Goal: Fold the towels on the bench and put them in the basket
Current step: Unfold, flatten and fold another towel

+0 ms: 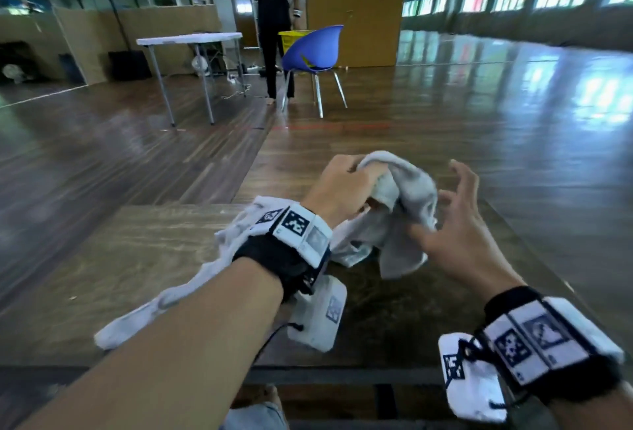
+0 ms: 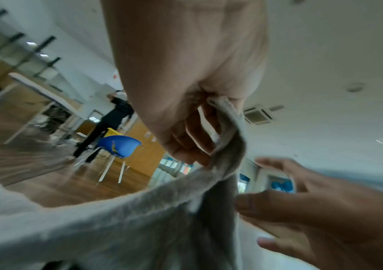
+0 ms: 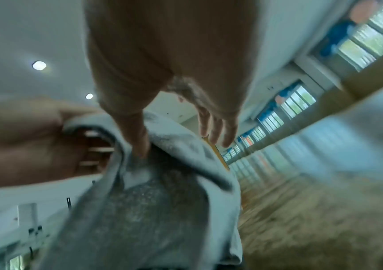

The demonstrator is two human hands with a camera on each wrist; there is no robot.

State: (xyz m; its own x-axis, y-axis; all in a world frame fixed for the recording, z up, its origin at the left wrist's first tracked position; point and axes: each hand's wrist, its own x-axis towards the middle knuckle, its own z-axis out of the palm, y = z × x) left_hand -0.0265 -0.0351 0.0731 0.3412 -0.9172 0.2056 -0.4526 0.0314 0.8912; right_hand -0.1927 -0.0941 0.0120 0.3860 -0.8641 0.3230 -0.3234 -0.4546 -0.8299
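Note:
My left hand (image 1: 346, 183) grips a bunched edge of a grey-white towel (image 1: 407, 189) and holds it up over the wooden bench (image 1: 137, 258). The towel's lower part hangs down to the bench top. My right hand (image 1: 448, 203) is just right of the towel with its fingers spread, and the thumb touches the cloth. In the left wrist view the left hand (image 2: 206, 138) curls round the towel (image 2: 139, 219) edge. In the right wrist view the right hand (image 3: 179, 142) has its thumb on the towel (image 3: 151, 210). A second white towel (image 1: 147, 313) lies crumpled under my left forearm.
A yellow basket (image 1: 294, 39) stands on the floor behind a blue chair (image 1: 315, 52). A person in black (image 1: 277, 18) stands beside them. A white folding table (image 1: 188, 39) is at the back left. Glossy wood floor surrounds the bench.

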